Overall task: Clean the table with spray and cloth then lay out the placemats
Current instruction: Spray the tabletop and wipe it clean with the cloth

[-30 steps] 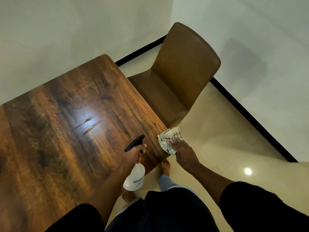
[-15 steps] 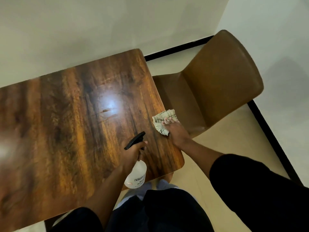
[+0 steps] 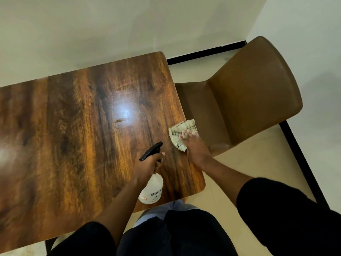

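Cloth (image 3: 181, 133) lies under the right hand's (image 3: 195, 150) flat fingers (image 3: 186, 134) at the table (image 3: 73, 135) edge; left hand (image 3: 147, 165) grips the spray bottle (image 3: 152, 191) neck.

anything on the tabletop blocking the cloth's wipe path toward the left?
Nothing resting on it. The right hand presses the cloth at the table's right edge. The left hand holds the spray bottle over the near right corner, just left of the cloth; otherwise the visible wood is bare.
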